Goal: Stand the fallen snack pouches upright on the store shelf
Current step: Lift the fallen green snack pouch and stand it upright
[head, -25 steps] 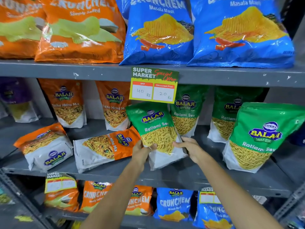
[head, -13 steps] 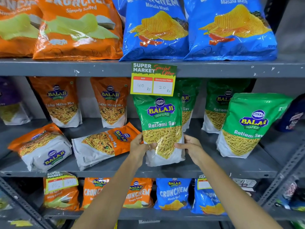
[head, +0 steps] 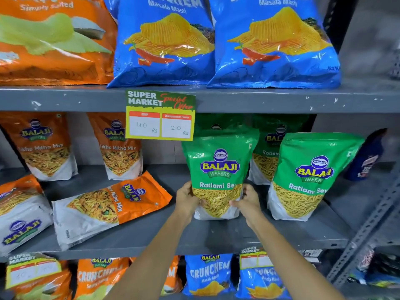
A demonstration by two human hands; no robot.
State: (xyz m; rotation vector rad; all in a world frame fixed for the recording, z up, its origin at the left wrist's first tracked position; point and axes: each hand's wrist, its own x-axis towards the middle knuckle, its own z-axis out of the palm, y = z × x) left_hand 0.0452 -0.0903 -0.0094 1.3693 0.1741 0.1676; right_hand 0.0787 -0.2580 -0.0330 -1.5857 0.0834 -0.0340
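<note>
A green Ratlami Sev pouch (head: 218, 169) stands upright on the middle grey shelf (head: 216, 237). My left hand (head: 187, 200) grips its lower left side and my right hand (head: 246, 202) grips its lower right side. To its left an orange Tikha Mitha Mix pouch (head: 108, 206) lies on its side, and another orange pouch (head: 19, 213) lies fallen at the far left. A second green pouch (head: 311, 176) stands upright on the right, with more green pouches behind.
Two orange pouches (head: 45, 146) stand at the back left. A price tag (head: 160, 115) hangs from the upper shelf, just above the held pouch. Big blue chip bags (head: 166, 42) fill the top shelf. A dark pouch (head: 368, 156) stands far right, beside the slotted metal upright (head: 368, 230).
Both hands turned the green pouch from a left tilt to upright, carried it a little to the right and set its base on the shelf.
</note>
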